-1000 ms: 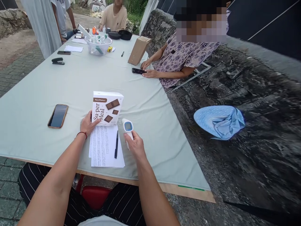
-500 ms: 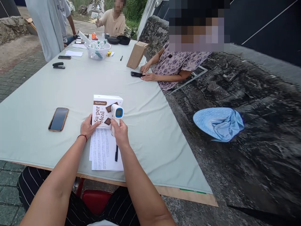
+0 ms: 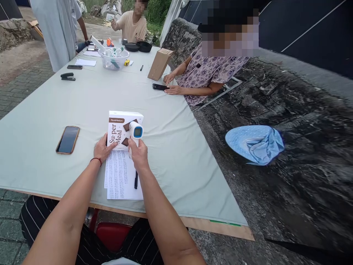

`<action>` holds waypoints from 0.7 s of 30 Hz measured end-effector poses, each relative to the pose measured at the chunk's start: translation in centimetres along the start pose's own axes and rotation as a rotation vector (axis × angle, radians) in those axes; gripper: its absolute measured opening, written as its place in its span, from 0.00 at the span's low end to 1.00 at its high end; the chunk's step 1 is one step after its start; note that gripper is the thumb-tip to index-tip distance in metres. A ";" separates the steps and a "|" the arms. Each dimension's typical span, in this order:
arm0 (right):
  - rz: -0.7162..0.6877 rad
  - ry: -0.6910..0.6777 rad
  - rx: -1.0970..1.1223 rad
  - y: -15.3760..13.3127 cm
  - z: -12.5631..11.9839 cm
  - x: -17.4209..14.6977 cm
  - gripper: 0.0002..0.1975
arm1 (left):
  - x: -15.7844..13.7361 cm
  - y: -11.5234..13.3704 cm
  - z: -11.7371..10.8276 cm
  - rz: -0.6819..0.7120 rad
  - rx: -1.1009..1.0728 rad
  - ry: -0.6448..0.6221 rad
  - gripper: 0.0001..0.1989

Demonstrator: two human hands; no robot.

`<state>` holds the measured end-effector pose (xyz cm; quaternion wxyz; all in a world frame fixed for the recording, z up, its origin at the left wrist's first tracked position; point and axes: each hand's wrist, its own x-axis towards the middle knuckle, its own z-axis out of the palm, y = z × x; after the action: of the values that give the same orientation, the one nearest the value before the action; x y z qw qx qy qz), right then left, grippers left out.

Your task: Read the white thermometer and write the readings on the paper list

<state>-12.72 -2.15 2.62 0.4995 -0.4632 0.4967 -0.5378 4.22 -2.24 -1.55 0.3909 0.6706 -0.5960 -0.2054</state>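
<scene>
My left hand (image 3: 104,148) grips the lower left corner of a white and brown box (image 3: 117,127) printed "Su-per Meal", thumb across its front. Wrapped in my right hand (image 3: 139,154) is the handle of a white infrared thermometer (image 3: 135,129), its blue-framed screen facing me. The thermometer covers part of the box's right side. Below the box lie printed sheets (image 3: 118,176) on the table, with a black pen (image 3: 136,180) on top, near my right wrist.
A smartphone (image 3: 67,140) lies to the left on the cloth-covered table (image 3: 179,162). Farther off are a stapler (image 3: 67,76), a clear basin (image 3: 110,63) of bottles and a cardboard box (image 3: 160,64). A person (image 3: 212,73) at the right handles a black phone (image 3: 160,87); others are at the far end.
Both hands keep the same hold on the box and the thermometer. The whole view has shifted very slightly; otherwise hardly anything differs.
</scene>
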 end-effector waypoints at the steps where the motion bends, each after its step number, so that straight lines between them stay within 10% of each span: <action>1: 0.000 -0.002 -0.005 0.0 0.0 0.0 0.22 | 0.0 0.0 0.0 0.003 -0.003 0.001 0.30; 21: 0.069 -0.049 0.157 -2.5 -4.5 -5.5 0.19 | 0.1 0.0 -0.2 0.004 0.006 -0.003 0.31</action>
<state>-17.01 3.68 4.77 0.5646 -0.4180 0.4563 -0.5462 4.37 -2.32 -1.42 0.3883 0.6702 -0.5988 -0.2038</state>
